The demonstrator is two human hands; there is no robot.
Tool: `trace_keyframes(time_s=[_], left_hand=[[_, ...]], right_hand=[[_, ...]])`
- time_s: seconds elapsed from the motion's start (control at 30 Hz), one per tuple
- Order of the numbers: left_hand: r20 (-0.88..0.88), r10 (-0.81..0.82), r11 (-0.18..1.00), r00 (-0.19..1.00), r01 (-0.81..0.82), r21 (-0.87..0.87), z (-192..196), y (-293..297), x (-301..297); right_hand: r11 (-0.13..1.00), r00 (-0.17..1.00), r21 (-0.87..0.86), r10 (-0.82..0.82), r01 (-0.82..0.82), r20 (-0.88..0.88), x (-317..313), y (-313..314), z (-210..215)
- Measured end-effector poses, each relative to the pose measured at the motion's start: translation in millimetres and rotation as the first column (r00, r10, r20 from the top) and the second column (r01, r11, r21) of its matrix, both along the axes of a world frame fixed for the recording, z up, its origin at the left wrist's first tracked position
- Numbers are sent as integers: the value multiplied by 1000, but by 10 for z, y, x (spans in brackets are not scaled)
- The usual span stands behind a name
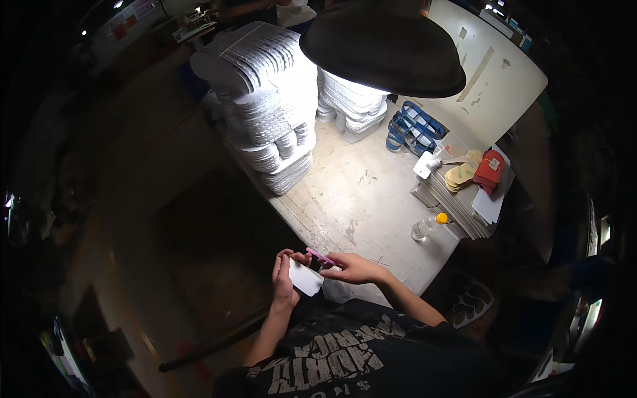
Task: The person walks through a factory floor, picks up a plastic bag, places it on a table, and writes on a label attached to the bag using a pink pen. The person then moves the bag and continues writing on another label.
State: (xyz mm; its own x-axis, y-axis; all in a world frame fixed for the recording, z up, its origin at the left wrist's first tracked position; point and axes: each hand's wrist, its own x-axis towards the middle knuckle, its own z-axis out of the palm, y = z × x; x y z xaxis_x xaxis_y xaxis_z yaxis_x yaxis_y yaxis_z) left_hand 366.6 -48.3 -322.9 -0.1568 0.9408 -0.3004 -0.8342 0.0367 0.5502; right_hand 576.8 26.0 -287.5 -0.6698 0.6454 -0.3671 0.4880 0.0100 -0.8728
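My left hand [284,278] is closed around one edge of a flat white piece with rounded corners [306,277], held in front of my body near the table's front edge. From the right, my right hand [352,268] reaches over that piece, its fingers closed on a slim pink tool [318,256]. The tool's end lies close to my left fingertips; its exact kind is too small to tell. Under my right hand, part of a pale, crumpled-looking thing [336,290] shows beside the table edge.
Tall stacks of white sole-shaped sheets [265,99] stand at the table's [345,179] far left. A dark lamp shade [381,50] hangs above. To the right are blue strapped sandals [415,126], stacked boards [451,199], yellow pieces [462,174], a red bundle [489,169] and a yellow-capped bottle [424,227].
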Motion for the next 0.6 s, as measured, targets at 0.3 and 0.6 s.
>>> trace_keyframes(time_s=[0.3,0.6], left_hand=[[-832,-555,797,-29,267,-541,-432,-464,-598],[-395,-854,424,-339,-12,-906,-931,-1566,-1135]], right_hand=[[946,864,252,-294,203,409,750,255,-383],[877,684,461,-418,132,599,1222,352,-748]])
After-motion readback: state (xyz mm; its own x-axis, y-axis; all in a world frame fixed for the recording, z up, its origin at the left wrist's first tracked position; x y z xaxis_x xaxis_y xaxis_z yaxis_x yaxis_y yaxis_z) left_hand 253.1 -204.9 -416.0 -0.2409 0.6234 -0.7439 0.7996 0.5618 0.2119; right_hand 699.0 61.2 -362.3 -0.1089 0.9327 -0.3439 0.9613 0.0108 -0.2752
